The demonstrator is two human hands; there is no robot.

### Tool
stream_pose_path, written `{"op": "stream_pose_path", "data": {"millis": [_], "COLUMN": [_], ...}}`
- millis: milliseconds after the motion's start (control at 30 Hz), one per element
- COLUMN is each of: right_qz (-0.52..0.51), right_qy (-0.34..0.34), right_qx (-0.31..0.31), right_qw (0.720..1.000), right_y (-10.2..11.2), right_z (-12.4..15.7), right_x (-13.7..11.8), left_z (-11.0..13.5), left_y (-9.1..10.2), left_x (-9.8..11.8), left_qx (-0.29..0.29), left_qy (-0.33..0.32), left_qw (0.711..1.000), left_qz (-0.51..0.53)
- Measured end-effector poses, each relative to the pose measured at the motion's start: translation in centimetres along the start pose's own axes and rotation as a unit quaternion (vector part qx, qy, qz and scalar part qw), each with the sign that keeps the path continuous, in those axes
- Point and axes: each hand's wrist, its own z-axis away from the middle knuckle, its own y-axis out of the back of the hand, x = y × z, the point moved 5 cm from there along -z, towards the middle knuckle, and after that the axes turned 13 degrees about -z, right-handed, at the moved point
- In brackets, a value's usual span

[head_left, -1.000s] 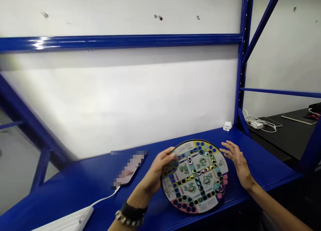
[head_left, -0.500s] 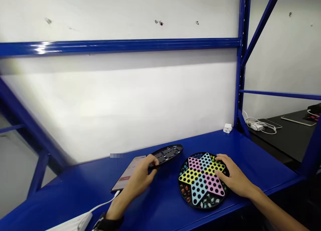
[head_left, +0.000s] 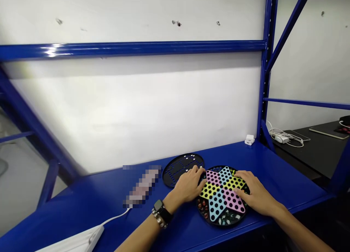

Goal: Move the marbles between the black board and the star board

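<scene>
A round black Chinese checkers board [head_left: 217, 204] lies flat on the blue tabletop, its star printed in pink, blue and yellow. Small coloured pieces, among them red and clear ones, fill the pockets around the star. At the board's left rim is my left hand [head_left: 190, 184], its fingers apart and reaching over the edge; a watch and a bracelet circle that wrist. My right hand [head_left: 255, 193] rests on the right side with fingers spread, thumb on the star's surface. Behind my left hand, a round black lid or tray [head_left: 175, 171] with markings lies on the table, partly covered by the fingers.
A blurred-out phone [head_left: 143, 186] lies left of the board, with a white cable [head_left: 116, 217] running to a white power strip [head_left: 76, 241]. White chargers [head_left: 249, 139] stand at the back right. A blue rack post [head_left: 264, 80] and a dark side table [head_left: 322, 142] are beyond.
My left hand has let go of the black lid, which now lies flat, and has moved right to the board's left rim. My right hand stays in place on the board.
</scene>
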Motion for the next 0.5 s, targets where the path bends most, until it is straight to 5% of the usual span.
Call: {"op": "stream_pose_path", "data": {"millis": [300,500], "right_qz": [0.006,0.011], "right_qy": [0.005,0.011], "right_qx": [-0.004,-0.007], "right_qw": [1.000,1.000], "right_y": [-0.1,0.0], "right_z": [0.0,0.0], "right_x": [-0.2,-0.5], "left_z": [-0.7,-0.7], "left_y": [-0.3,-0.9], "left_x": [1.3,1.6], "left_qx": [0.040,-0.015], "left_qy": [0.002,-0.015], "left_qw": [0.995,0.994], "left_qz": [-0.095,-0.104]}}
